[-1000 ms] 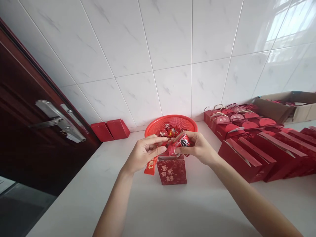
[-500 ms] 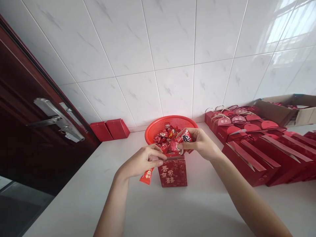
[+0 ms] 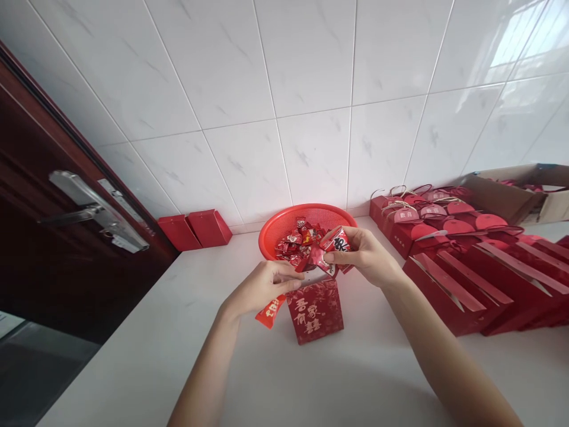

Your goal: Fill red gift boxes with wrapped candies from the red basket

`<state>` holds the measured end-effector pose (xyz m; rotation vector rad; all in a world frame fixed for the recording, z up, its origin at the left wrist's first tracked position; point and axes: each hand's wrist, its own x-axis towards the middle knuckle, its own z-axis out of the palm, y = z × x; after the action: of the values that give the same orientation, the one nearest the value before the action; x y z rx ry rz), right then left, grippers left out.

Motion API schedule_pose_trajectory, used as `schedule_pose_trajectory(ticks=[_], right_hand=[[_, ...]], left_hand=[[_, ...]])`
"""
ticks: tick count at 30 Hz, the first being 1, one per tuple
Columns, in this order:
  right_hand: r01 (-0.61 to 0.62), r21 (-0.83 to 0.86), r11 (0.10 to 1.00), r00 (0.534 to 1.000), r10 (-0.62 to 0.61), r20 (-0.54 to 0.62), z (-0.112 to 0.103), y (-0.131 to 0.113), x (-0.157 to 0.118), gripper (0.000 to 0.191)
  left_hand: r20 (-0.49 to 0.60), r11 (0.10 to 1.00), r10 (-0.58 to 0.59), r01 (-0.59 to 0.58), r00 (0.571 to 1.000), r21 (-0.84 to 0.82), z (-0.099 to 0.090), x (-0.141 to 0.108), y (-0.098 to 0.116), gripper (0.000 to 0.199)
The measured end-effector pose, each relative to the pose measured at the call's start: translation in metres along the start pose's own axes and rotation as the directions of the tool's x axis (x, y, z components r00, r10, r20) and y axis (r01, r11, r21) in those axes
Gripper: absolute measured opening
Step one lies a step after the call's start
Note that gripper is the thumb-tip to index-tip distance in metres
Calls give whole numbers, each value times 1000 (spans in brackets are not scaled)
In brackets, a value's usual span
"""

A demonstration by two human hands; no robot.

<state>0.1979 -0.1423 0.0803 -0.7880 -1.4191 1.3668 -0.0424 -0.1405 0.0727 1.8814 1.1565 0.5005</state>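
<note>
In front of me a red gift box (image 3: 316,314) with pale lettering stands slightly tilted on the white table. My left hand (image 3: 262,287) is at the box's upper left edge, its fingers closed, with an orange-red candy packet (image 3: 270,312) hanging from the palm side. My right hand (image 3: 367,258) pinches several wrapped candies (image 3: 335,246) above the box's open top. Right behind is a red plastic basket (image 3: 269,237) with many small red-wrapped candies (image 3: 296,240) in it.
Two red boxes (image 3: 208,228) stand by the wall at the left, near a dark door (image 3: 53,237). At the right are rows of red boxes (image 3: 448,293), closed handled boxes (image 3: 395,231) and a cardboard carton (image 3: 498,198). A tiled wall (image 3: 311,154) rises behind the table.
The gift box has tipped a little and its open top shows more. Both hands have shifted slightly to the right, still holding the candies and the packet.
</note>
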Motion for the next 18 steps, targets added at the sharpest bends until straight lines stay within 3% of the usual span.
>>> schedule_pose_trajectory(ticks=[5, 10, 18], right_hand=[[-23, -30, 999, 996, 25, 86, -4, -4, -3, 31], [-25, -140, 990, 995, 38, 87, 2, -1, -3, 31], [46, -246, 968, 998, -33, 56, 13, 12, 1, 29]], left_hand=[[-33, 999, 5, -3, 999, 54, 5, 4, 0, 28], [8, 996, -75, 75, 997, 55, 4, 0, 2, 52], [46, 999, -41, 40, 998, 12, 4, -4, 6, 46]])
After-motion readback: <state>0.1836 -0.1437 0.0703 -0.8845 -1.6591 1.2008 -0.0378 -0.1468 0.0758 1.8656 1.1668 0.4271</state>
